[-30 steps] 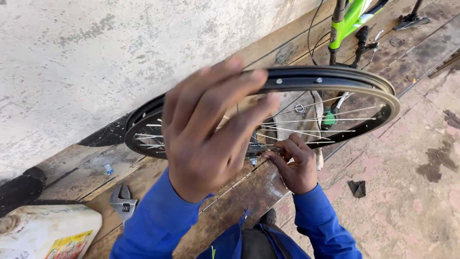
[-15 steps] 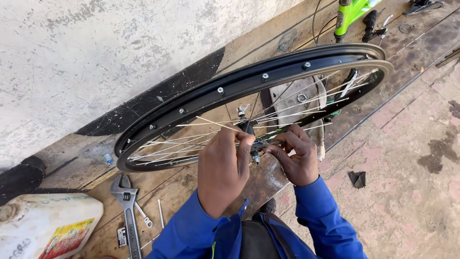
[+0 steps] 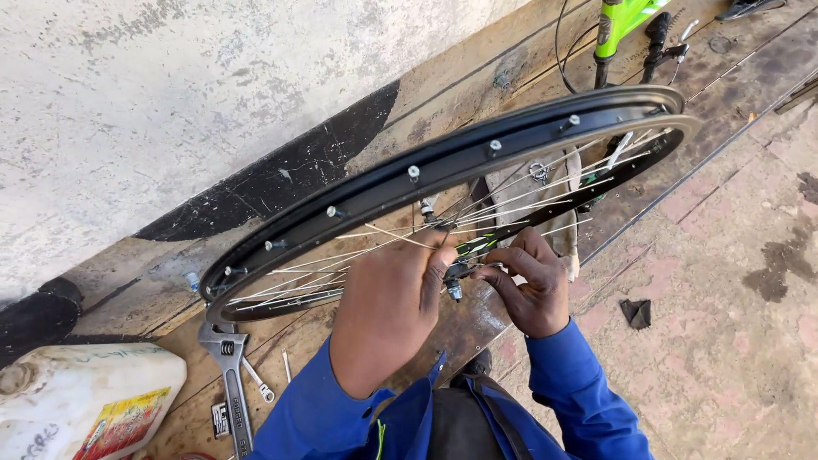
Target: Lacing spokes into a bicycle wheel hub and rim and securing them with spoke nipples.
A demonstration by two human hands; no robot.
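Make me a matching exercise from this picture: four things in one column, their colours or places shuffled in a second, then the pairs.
Things:
1. rim
2. wrench
3. bike frame
4. jug

Descriptions:
A. bright green, top of the picture
B. white, bottom left corner
C. black, with spokes running to the hub
D. grey metal, lying on the boards below the rim's left end

Pairs: 1-C, 2-D, 3-A, 4-B
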